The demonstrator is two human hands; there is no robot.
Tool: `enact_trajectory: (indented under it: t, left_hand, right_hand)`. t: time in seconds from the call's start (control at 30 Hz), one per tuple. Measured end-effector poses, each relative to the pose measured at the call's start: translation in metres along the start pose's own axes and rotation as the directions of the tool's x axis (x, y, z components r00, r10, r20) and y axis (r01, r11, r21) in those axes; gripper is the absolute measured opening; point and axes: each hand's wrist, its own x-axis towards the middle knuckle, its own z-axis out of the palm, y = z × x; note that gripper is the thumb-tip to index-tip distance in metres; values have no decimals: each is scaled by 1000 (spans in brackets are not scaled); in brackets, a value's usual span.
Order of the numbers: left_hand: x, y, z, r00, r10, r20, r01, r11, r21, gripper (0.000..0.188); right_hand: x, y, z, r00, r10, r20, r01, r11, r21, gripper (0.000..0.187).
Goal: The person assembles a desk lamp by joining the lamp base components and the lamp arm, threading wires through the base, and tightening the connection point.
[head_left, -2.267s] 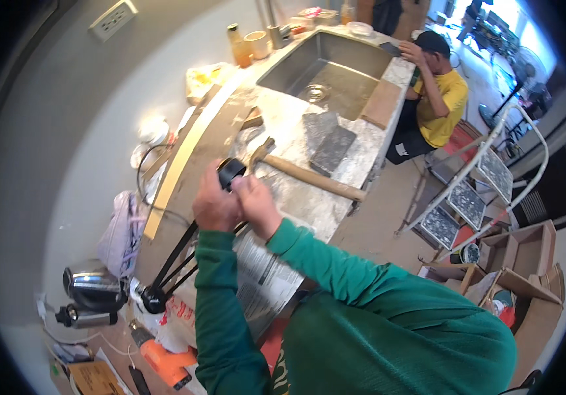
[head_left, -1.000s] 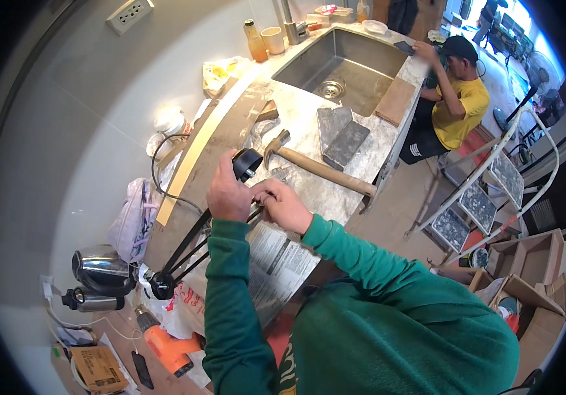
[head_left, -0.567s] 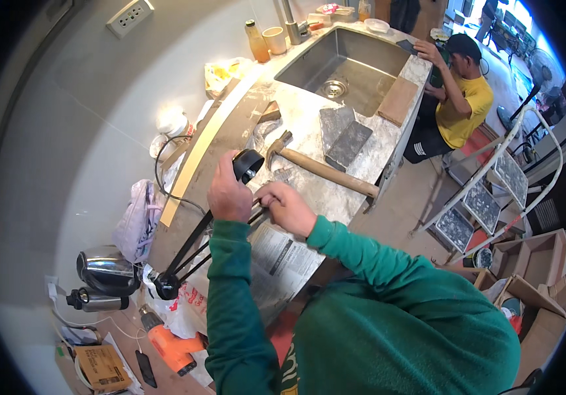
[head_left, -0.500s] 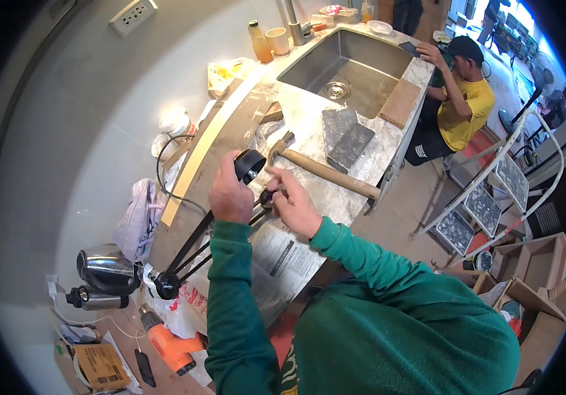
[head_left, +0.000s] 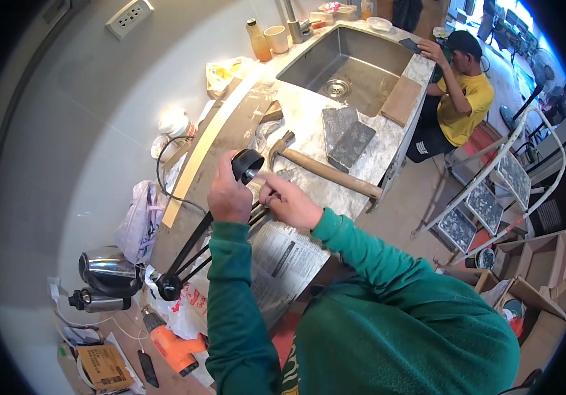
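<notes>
My left hand [head_left: 229, 195] is wrapped round the round black head of a jointed desk lamp [head_left: 248, 163], its open side tipped toward my right. The lamp's thin black arms [head_left: 191, 247] run down to a dark joint [head_left: 168, 287] at the counter's lower left. My right hand [head_left: 291, 201] is just right of the lamp head, index finger stretched to its rim. Its other fingers are curled in, and what they may hold is hidden. Beyond the hands a claw hammer [head_left: 326, 172] with a wooden handle lies on the marble-patterned counter.
Two dark slabs [head_left: 351, 145] lie behind the hammer, near the steel sink [head_left: 309, 60]. Newspaper [head_left: 289, 255] covers the near counter. An orange heat gun [head_left: 174, 345] and a kettle [head_left: 108, 270] are at lower left. A co-worker in a yellow shirt [head_left: 464, 105] and a step ladder [head_left: 487, 197] are at right.
My right hand's index finger has straightened toward the lamp head, and its other fingers have curled in. The left hand keeps its hold, with the lamp head almost unmoved.
</notes>
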Motion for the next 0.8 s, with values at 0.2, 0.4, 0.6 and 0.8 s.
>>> enact_trajectory:
  t: [0.2, 0.4, 0.6, 0.8]
  left_hand:
    - [0, 3, 0, 1000, 21, -13, -21, 1000, 0, 46]
    - [2, 4, 5, 1000, 24, 6, -24, 1000, 0, 46]
    - [0, -4, 0, 1000, 16, -7, -16, 1000, 0, 47]
    - [3, -3, 6, 999, 34, -3, -35, 998, -47, 48]
  right_hand:
    - [13, 22, -7, 995, -57, 82, 71, 982, -177, 42]
    - [8, -1, -5, 988, -135, -69, 140, 986, 85, 43]
    - [14, -11, -6, 981, 162, 104, -153, 984, -87, 42]
    - [11, 5, -5, 998, -16, -69, 28, 983, 181, 39]
